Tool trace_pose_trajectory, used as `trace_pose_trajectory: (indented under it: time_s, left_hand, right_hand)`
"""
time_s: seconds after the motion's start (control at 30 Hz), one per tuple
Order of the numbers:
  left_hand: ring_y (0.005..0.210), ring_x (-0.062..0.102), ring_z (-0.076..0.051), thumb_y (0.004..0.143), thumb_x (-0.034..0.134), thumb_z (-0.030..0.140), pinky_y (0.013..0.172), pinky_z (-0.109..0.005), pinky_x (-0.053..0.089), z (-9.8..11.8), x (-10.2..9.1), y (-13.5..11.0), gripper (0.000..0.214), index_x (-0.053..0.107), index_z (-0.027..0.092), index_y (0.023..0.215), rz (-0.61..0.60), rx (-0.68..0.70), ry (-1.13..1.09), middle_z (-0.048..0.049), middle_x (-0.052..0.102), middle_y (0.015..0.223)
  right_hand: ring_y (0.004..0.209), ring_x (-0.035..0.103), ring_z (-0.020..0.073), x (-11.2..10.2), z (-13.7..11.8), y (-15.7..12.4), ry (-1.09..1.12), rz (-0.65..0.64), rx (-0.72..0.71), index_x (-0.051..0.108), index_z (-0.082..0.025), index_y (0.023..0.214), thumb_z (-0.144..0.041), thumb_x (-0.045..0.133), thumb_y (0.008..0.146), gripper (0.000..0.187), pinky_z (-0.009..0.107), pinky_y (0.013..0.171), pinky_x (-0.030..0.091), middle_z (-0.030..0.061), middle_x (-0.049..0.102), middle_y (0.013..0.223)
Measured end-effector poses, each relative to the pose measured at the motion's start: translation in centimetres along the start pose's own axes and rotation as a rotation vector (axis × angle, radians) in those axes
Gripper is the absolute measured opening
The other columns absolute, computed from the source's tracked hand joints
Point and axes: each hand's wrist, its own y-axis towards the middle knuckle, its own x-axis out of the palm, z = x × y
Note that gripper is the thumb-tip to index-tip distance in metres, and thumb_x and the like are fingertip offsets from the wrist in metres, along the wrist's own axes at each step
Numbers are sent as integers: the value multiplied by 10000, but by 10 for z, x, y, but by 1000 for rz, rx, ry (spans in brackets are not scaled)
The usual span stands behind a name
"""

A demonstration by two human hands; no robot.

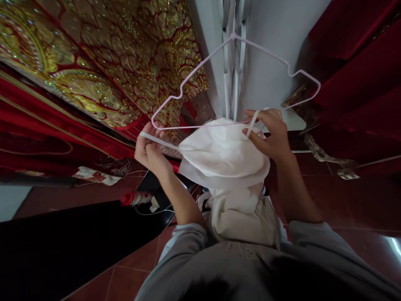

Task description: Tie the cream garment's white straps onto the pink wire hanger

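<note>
A pale pink wire hanger (233, 36) hangs in front of me. Below its bottom bar, a white gathered cloth garment (228, 154) spreads out, its lower part in folds near my body. From the garment's left side a narrow white strap (163, 143) runs taut to my left hand (153, 148), whose curled fingers hold it beside the hanger's left corner. My right hand (272, 131) pinches another white strap (252, 124) close to the right part of the bar. That strap stands as a short loop between thumb and fingers. Some fingertips of both hands are hidden.
Gold-sequined red garments (125, 54) hang on the left, dark red cloth (360, 79) on the right. A pale panel with metal bars (234, 83) stands behind the hanger. A red-capped bottle (134, 198) and cables lie by a black surface (78, 242). Red tiles (332, 200) cover the floor.
</note>
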Motion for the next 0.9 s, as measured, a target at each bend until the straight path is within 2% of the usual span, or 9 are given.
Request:
trace_pose_trajectory:
  time_s: [0.17, 0.3, 0.37, 0.4, 0.47, 0.53, 0.7, 0.8, 0.9]
  left_hand:
    - [1130, 752, -252, 995, 707, 162, 1072, -452, 537, 23, -12, 31, 182, 812, 186, 1142, -234, 62, 97, -33, 800, 1157]
    - [1011, 745, -265, 794, 944, 319, 946, -440, 576, 40, 20, 50, 424, 789, 218, 1175, -664, -28, 203, -39, 800, 1081]
    - [801, 689, -223, 786, 942, 313, 824, -408, 556, 45, 39, 58, 257, 795, 222, 977, -763, 11, 359, -6, 745, 830]
    - [706, 624, -196, 850, 888, 297, 797, -400, 532, 46, 47, 60, 151, 764, 214, 823, -750, 59, 432, 7, 678, 707]
    - [605, 498, -159, 978, 743, 237, 779, -386, 485, 46, 59, 63, 394, 640, 202, 600, -664, 108, 505, 14, 545, 570]
    - [599, 469, -142, 1020, 672, 157, 756, -354, 454, 39, 64, 61, 465, 592, 194, 564, -521, 41, 439, 18, 493, 553]
    - [588, 532, -116, 1024, 661, 214, 576, -288, 414, 2, 62, 31, 208, 649, 239, 818, -84, -276, -79, 31, 590, 664]
    - [663, 638, -131, 1029, 626, 476, 639, -285, 507, -11, 67, -3, 249, 626, 237, 958, -20, -402, -278, 13, 670, 771]
    - [720, 689, -149, 1050, 583, 470, 757, -297, 564, -9, 80, -31, 238, 591, 235, 1014, -30, -329, -320, 14, 668, 762]
  right_hand:
    - [955, 674, 260, -5, 4, 1, -18, -3, 0, 662, -345, 1340, -637, 657, 929, 504, 498, 992, 481, 17, 777, 1007]
    - [912, 665, 242, -3, 2, -1, -28, 48, -31, 669, -333, 1336, -616, 659, 937, 489, 480, 984, 466, 10, 767, 973]
    - [878, 659, 226, -1, 0, -3, -34, 89, -46, 678, -327, 1322, -587, 666, 945, 459, 459, 963, 463, 1, 761, 946]
    - [866, 657, 219, 0, -1, -3, -35, 105, -51, 684, -328, 1309, -574, 668, 948, 437, 450, 954, 463, -4, 759, 931]
    - [866, 659, 215, 0, -3, -4, -34, 112, -54, 689, -332, 1294, -558, 665, 953, 410, 443, 950, 461, -7, 759, 926]
    - [888, 665, 221, -1, -3, -4, -34, 90, -50, 687, -332, 1297, -557, 655, 957, 409, 447, 954, 460, -2, 765, 950]
    - [904, 676, 227, -4, -1, -3, -41, 62, -57, 686, -316, 1299, -546, 650, 962, 409, 461, 963, 465, 6, 774, 987]
    - [922, 691, 236, -1, -4, -2, -43, 58, -67, 684, -304, 1307, -530, 668, 956, 418, 466, 948, 490, 18, 783, 1010]
    - [966, 716, 258, -1, -7, -3, -24, 30, -71, 704, -303, 1286, -501, 688, 953, 388, 484, 944, 522, 37, 794, 1062]
